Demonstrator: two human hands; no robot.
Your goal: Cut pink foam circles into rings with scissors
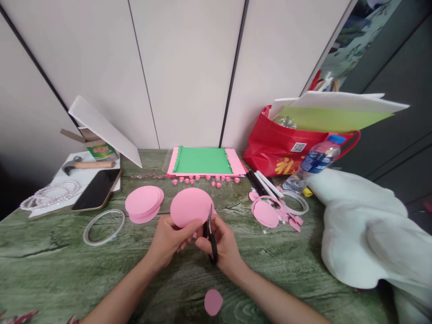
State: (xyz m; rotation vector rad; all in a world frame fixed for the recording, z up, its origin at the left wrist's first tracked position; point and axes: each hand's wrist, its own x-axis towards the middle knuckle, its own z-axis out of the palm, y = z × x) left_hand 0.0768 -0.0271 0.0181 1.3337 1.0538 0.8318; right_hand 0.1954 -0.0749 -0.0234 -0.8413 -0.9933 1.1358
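My left hand (168, 238) pinches a round pink paper disc (189, 204) by its lower edge, thumb on top. My right hand (222, 243) holds black-handled scissors (212, 240), their blades pointing up at the disc's right edge. Whether the blades are apart is too small to tell. Left of the disc lies a stack of pink paper circles (143, 201). A small pink paper piece (213, 302) rests on the table near the front edge. Pink cut scraps and circles (265, 213) lie to the right.
Tape rings (88, 234) (305, 204), a phone (97, 189) and a hammer (94, 165) lie around. Green and pink sheets (205, 160) sit behind small pink pieces (218, 185). A red bag (270, 146), bottle (315, 164), pens (265, 183) and white plush item (357, 229) stand right.
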